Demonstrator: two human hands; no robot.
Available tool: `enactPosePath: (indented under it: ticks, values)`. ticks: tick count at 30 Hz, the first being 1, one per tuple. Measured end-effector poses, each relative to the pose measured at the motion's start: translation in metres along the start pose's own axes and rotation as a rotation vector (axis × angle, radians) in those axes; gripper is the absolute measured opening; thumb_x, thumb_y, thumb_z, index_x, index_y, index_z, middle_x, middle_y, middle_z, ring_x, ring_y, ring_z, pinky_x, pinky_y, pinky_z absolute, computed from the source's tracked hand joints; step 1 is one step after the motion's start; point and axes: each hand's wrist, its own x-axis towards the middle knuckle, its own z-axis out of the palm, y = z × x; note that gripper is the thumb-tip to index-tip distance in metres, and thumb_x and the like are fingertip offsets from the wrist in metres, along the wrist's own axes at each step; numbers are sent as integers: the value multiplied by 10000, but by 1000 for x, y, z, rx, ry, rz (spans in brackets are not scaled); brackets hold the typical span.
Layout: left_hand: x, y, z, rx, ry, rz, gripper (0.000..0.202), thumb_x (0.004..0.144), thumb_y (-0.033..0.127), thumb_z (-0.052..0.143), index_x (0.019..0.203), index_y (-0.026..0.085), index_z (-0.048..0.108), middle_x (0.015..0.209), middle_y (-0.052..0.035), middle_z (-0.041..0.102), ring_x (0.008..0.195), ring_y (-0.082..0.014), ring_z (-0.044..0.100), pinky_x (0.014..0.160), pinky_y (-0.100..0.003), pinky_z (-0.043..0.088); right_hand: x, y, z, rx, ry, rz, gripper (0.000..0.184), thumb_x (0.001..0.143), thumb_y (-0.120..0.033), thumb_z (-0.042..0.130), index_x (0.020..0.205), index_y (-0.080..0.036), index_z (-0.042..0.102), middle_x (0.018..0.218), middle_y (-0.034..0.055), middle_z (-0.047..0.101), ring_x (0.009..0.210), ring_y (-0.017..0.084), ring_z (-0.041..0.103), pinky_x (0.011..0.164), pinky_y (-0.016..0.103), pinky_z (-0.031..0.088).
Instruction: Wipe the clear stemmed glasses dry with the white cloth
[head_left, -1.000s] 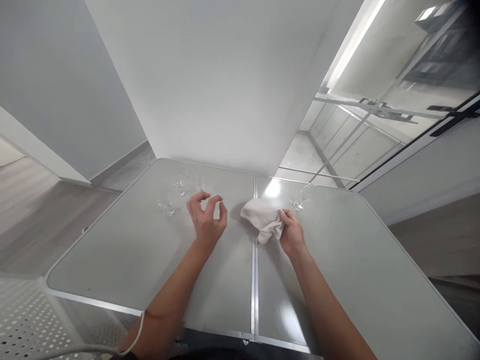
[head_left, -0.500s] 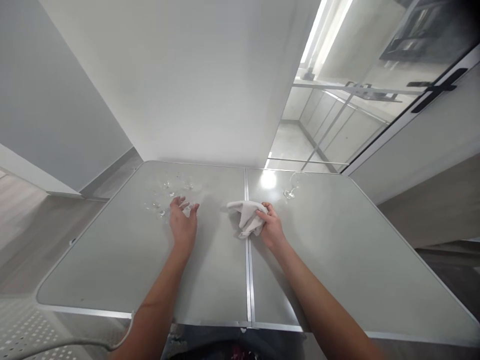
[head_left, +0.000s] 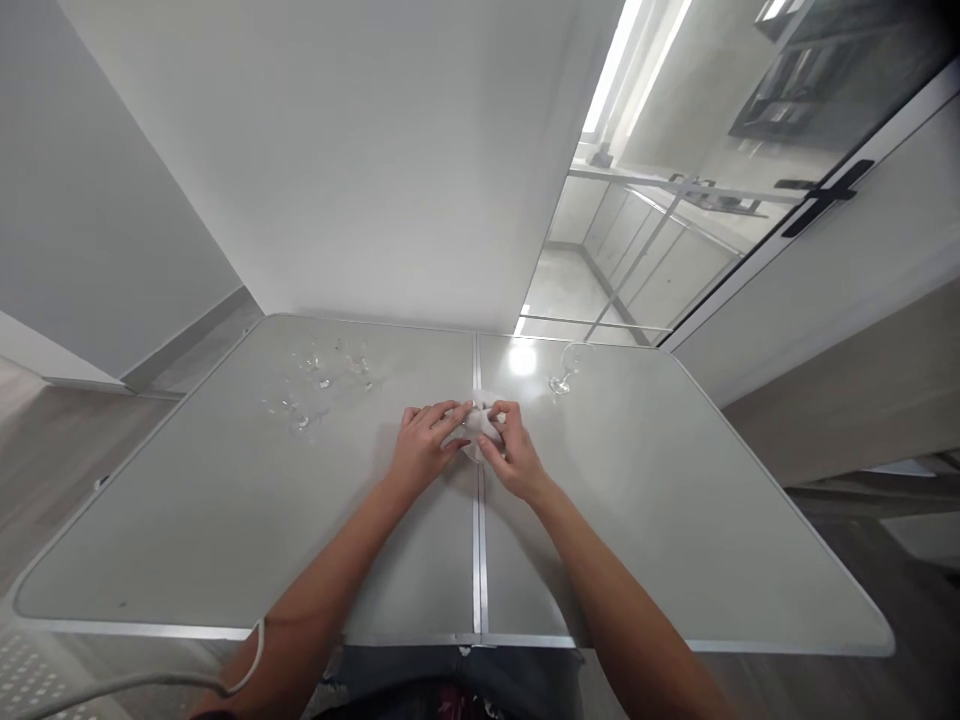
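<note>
My left hand [head_left: 422,447] and my right hand [head_left: 510,452] meet over the centre seam of a grey folding table [head_left: 225,540]. Both pinch a small white cloth [head_left: 478,425], which is bunched up between the fingertips and mostly hidden by them. Several clear stemmed glasses [head_left: 319,370] stand at the far left of the table, apart from my left hand. One more clear glass [head_left: 564,372] stands at the far right of centre, just beyond my right hand.
A white wall rises directly behind the table's far edge. A glass partition with a dark door handle [head_left: 825,195] runs along the right. A white cable [head_left: 187,680] hangs by my left forearm near the table's front edge.
My left hand has left the glasses at the left and come across to the cloth. The cloth, earlier loose in my right hand alone, is now bunched between both hands.
</note>
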Motion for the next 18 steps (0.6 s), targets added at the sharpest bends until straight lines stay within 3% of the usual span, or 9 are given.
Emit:
enactPosePath:
  ticks: [4, 7, 10, 13, 16, 18]
  values:
    - [-5, -12, -4, -27, -47, 83, 451, 964, 181, 543, 1384, 335, 595, 1311, -83, 692, 1085, -239, 660, 937, -408, 379, 1, -7, 4, 145, -228, 45, 827, 919, -415, 637, 1580, -263, 163, 1008, 38, 666, 780, 190, 607, 797, 362, 513]
    - [-8, -14, -7, -49, 15, 55, 439, 975, 243, 553, 1411, 289, 571, 1292, -99, 704, 1100, -249, 665, 953, -411, 383, 4, -9, 8, 381, -197, 126, 917, 935, -464, 612, 1622, -301, 28, 1100, 39, 678, 956, 210, 644, 899, 382, 515]
    - [-7, -10, -9, -51, 63, 4, 424, 953, 354, 619, 1372, 289, 609, 1268, -105, 714, 1096, -261, 677, 1011, -426, 372, 5, -10, 6, 499, -90, 200, 880, 927, -478, 609, 1621, -322, 90, 1118, 34, 683, 1000, 223, 655, 888, 374, 528]
    - [-6, -6, -9, -44, 51, -43, 465, 917, 430, 669, 1366, 317, 624, 1140, -94, 753, 1013, -248, 700, 1018, -415, 382, 5, -8, -2, 413, -48, 187, 804, 952, -530, 548, 1618, -318, 152, 1131, 43, 681, 978, 236, 661, 863, 375, 538]
    - [-9, -2, -7, -70, -44, -89, 548, 879, 533, 683, 1363, 279, 636, 875, -69, 762, 799, -206, 693, 809, -319, 441, 5, -2, -17, 130, -117, 24, 765, 938, -611, 542, 1587, -283, 305, 1185, 75, 677, 1049, 282, 633, 957, 434, 507]
    - [-12, 1, -4, -139, -113, -114, 576, 881, 604, 639, 1337, 253, 655, 734, -33, 721, 674, -174, 653, 662, -273, 408, 5, 2, -27, -52, -211, -113, 757, 903, -656, 573, 1538, -273, 422, 1214, 95, 676, 1095, 317, 602, 1019, 481, 468]
